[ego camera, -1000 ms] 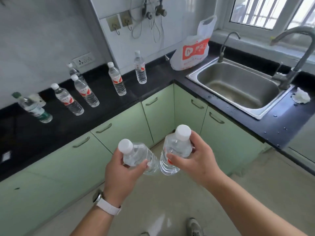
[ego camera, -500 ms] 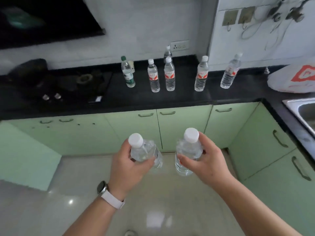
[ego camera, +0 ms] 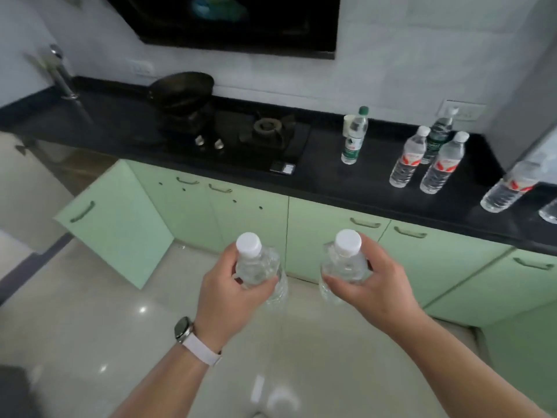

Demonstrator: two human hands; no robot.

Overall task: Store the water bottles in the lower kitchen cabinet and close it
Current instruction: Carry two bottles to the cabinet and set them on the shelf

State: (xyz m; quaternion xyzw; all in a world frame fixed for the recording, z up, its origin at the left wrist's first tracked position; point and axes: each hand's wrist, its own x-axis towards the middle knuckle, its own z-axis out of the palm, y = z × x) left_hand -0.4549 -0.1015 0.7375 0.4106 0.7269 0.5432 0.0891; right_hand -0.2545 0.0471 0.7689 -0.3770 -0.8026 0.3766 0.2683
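Both hands full: left hand [ego camera: 224, 292] grips bottle [ego camera: 261, 268], right hand [ego camera: 373, 286] grips second bottle [ego camera: 345, 267], right of cabinet door [ego camera: 116, 227]; no spare hand, drop risk.

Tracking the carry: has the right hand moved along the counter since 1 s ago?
Yes. The right hand, gripping a water bottle, has moved left along the counter: from by the sink to roughly level with the green-capped bottle.
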